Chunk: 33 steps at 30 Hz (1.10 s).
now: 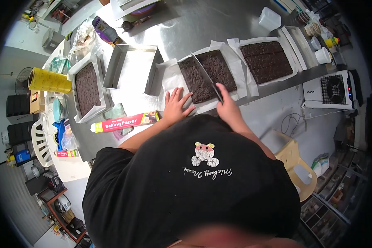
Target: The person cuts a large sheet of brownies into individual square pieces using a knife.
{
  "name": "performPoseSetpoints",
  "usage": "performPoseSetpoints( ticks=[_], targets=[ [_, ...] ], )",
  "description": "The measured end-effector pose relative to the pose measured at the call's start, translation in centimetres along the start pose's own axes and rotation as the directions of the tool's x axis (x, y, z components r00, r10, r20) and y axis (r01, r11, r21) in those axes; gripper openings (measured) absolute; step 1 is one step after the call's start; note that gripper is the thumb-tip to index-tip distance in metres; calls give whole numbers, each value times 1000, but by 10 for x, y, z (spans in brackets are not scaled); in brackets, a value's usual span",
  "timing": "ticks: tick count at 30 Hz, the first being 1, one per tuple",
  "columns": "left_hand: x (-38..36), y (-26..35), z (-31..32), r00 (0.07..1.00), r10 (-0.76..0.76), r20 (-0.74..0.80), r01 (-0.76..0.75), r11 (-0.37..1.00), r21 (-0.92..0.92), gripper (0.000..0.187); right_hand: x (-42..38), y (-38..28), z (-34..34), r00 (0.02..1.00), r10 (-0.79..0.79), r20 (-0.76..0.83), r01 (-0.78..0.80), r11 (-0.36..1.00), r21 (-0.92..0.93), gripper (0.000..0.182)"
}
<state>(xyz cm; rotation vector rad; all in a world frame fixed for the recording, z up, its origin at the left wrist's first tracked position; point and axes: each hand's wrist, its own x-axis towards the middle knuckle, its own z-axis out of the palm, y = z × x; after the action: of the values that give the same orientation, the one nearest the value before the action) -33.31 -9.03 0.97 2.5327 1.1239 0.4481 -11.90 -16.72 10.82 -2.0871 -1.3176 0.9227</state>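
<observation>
My right hand (228,106) is wrapped round the black handle of a long knife (203,71). The blade lies across the top of a dark brown slab (190,78), which rests on white baking paper (168,75). Beside the slab's left near corner, my left hand (177,104) is spread flat on the paper with its fingers apart, holding nothing. To the right, a second dark slab (267,62) with lines across it sits on its own paper. Near my left forearm lies a red and yellow Baking Paper box (126,121).
An empty metal pan (110,69) stands left of the middle slab. Farther left is a paper-lined pan with another dark slab (87,89), next to a yellow roll (49,80). A white plastic container (270,19) stands at the back right, and white trays (300,47) at the right.
</observation>
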Motion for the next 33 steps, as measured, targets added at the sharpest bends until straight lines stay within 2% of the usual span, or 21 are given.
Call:
performPoseSetpoints(
  ticks=[1, 2, 3, 5, 6, 8, 14, 16, 20, 22, 24, 27, 28, 30, 31, 33],
  targets=[
    [0, -1, 0, 1000, 4, -3, -4, 1000, -1, 56, 3, 6, -8, 994, -79, -74, 80, 997, 20, 63],
    [-1, -1, 0, 1000, 3, -2, -3, 1000, -3, 56, 12, 13, -22, 999, -50, -8, 50, 998, -37, 62],
    [-1, -2, 0, 1000, 5, -4, -5, 1000, 6, 56, 18, 14, -38, 996, -84, 7, 84, 989, -123, 60],
    [0, -1, 1, 1000, 4, -15, -4, 1000, 4, 56, 33, 5, -87, 990, -77, 117, 97, 979, -177, 57],
    [0, -1, 0, 1000, -1, 3, 1, 1000, -3, 56, 43, 9, -96, 989, -78, 122, 100, 978, -184, 57],
    [-1, 0, -1, 1000, -19, 13, 20, 1000, -12, 56, 63, 13, -109, 937, -317, 145, 347, 885, -312, 54],
    [0, 4, -6, 998, -52, 21, 52, 998, -22, 54, 111, 4, -119, 895, -336, 294, 432, 816, -384, 54],
    [1, 4, -6, 1000, -28, -3, 28, 1000, -1, 53, 121, 1, -122, 895, -280, 348, 419, 798, -434, 54],
    [2, 6, -7, 999, -41, -18, 41, 999, 14, 53, 128, 18, -122, 857, -381, 346, 497, 788, -364, 52],
    [2, 7, -7, 999, -37, -15, 38, 999, 20, 52, 119, 26, -122, 876, -417, 242, 473, 841, -263, 51],
    [4, 10, -10, 999, -54, -5, 54, 999, 7, 51, 106, 32, -121, 894, -382, 233, 433, 869, -237, 52],
    [4, 13, -11, 997, -70, 15, 71, 997, -5, 50, 86, 49, -107, 961, -260, 95, 272, 951, -146, 54],
    [5, 13, -11, 997, -73, 21, 73, 997, -4, 50, 79, 52, -102, 961, -259, 95, 270, 952, -142, 54],
    [5, 13, -11, 997, -71, 28, 71, 997, -2, 49, 63, 51, -91, 963, -270, -3, 270, 962, -42, 57],
    [5, 12, -11, 997, -71, 29, 71, 997, -3, 49, 57, 48, -92, 983, -162, 83, 164, 986, -17, 60],
    [6, 13, -12, 997, -65, 35, 65, 998, -1, 49, 47, 53, -82, 981, -187, 55, 187, 982, -3, 61]
  ],
)
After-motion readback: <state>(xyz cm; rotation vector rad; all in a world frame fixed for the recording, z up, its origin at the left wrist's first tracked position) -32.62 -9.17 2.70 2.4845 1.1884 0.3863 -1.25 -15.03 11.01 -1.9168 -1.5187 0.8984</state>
